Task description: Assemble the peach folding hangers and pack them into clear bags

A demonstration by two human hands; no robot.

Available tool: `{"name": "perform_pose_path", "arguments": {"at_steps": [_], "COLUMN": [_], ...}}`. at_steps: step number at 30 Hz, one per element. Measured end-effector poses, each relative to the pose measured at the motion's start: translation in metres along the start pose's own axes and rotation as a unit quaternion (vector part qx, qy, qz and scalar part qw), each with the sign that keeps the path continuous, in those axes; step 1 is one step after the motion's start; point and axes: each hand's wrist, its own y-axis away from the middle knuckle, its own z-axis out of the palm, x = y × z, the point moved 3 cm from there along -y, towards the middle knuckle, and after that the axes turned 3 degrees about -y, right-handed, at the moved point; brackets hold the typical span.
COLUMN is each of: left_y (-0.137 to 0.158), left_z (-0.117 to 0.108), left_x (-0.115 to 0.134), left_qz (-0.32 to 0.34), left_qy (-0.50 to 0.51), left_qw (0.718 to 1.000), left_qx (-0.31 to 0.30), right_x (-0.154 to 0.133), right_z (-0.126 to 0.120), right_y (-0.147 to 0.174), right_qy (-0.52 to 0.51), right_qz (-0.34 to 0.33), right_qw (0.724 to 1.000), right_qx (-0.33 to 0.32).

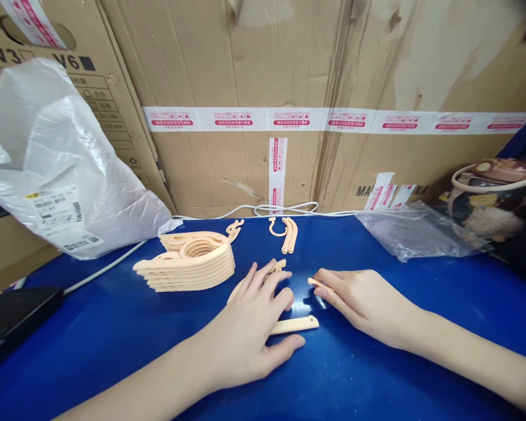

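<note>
On the blue table, my left hand [256, 321] lies spread, palm down, over a peach plastic hanger [296, 324] that it mostly hides. One arm of that hanger, with a small hole at its end, sticks out between thumb and fingers; its hook end shows past the fingertips. Just to the right, my right hand [359, 295] pinches a slim peach plastic piece [316, 283], largely covered by the fingers. A neat stack of folding hangers [188, 272] sits left of my hands. Behind them lie a loose hook [277, 228] and two curved hanger arms [290, 235].
Large cardboard boxes [228, 169] stand along the back edge. A white plastic mailing bag [65, 164] leans at the left, above a black device [21, 321]. A white cable [228, 215] runs along the back. At the right are a clear plastic bag [416, 231] and a handled bottle [486, 193].
</note>
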Motion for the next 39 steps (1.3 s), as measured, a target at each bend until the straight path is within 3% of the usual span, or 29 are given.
{"name": "perform_pose_path", "arguments": {"at_steps": [5,13,22,39], "left_y": [-0.0012,-0.0032,-0.0024,0.0006], "left_z": [0.0005,-0.0014,0.0016,0.006], "left_x": [-0.0033,-0.0049,-0.0075,-0.0057], "left_qz": [0.011,-0.011,-0.022,0.011], "left_qy": [0.024,0.058,0.066,0.038], "left_qw": [1.0,0.998,0.996,0.998], "left_qx": [-0.015,0.02,0.055,0.053], "right_x": [-0.0006,0.0003,-0.007,-0.0065], "right_z": [0.0007,0.0013,-0.001,0.0035], "right_y": [-0.0023,-0.0021,0.0004,0.0035], "right_qy": [-0.022,-0.136,-0.204,0.009], "right_qz": [-0.016,0.066,0.046,-0.061], "right_qw": [1.0,0.989,0.978,0.998], "right_qx": [0.0,0.003,-0.01,0.023]}}
